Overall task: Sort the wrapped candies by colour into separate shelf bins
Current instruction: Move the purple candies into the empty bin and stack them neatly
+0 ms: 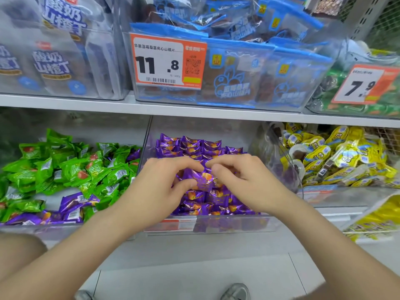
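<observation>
Both hands are over the clear middle bin [216, 224], which holds rows of purple wrapped candies [194, 146]. My left hand [164, 180] and my right hand [240, 180] together pinch one purple candy [202, 179] between thumbs and fingers, just above the pile. The left bin [28, 231] holds a heap of green wrapped candies [65, 167]. Several purple candies [71, 204] lie mixed in at its front, and one purple candy [134, 153] sits at its right edge.
A bin of yellow cartoon-printed snacks [337, 156] stands to the right. The upper shelf [194, 109] carries bins of blue packets [259, 68] with an orange price tag [167, 61]. A yellow packet [374, 219] leans at the lower right. White floor and shoes lie below.
</observation>
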Motion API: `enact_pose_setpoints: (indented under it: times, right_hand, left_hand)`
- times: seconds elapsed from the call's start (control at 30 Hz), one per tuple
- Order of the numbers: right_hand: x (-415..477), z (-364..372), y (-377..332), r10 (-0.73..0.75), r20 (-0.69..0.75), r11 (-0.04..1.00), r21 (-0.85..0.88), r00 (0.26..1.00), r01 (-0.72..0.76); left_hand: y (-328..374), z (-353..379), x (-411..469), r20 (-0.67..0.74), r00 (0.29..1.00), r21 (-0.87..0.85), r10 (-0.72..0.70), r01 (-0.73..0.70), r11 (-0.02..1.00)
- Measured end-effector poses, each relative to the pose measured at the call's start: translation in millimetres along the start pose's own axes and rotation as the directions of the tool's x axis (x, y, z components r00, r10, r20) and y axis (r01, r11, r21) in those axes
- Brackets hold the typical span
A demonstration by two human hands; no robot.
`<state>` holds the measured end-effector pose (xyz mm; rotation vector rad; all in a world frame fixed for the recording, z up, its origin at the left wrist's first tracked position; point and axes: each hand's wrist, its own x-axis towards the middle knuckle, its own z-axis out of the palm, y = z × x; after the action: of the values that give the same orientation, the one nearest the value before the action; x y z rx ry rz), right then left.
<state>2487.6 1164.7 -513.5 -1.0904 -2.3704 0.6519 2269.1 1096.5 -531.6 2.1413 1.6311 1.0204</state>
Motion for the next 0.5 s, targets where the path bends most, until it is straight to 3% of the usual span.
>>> enact_pose_setpoints:
  times: [0.07,0.2,0.27,0.4,0.5]
  right_hand:
    - [-1.9,-1.3,-8.4,0.004,0.045,0.99,0.142,0.999,-0.01]
    - [-0.3,1.5,-1.3,0.038,0.081,0.987,0.155,0.996,-0.05]
    - [-0.5,-5.5,5.7,0.075,0.096,0.984,0.151,0.993,-0.089]
    - [-7.0,-13.9,25.3,0.159,0.175,0.961,-0.253,0.972,-0.112]
    - [-9.3,-8.1,31.8,0.2,0.237,0.953,-0.274,0.951,-0.132]
  left_hand:
    - [0.4,1.8,1.3,0.011,1.0,-0.112,-0.026,0.027,0.993]
    - [2.4,3.6,0.7,0.027,0.996,-0.271,-0.086,0.09,0.958]
    - [0.7,5.1,-0.9,0.02,0.998,-0.198,-0.054,0.057,0.979]
    - [-4.5,5.0,-2.1,0.087,0.995,0.084,0.054,-0.061,0.995]
    - [-4.5,5.3,-4.8,0.153,0.985,0.193,0.084,-0.113,0.975]
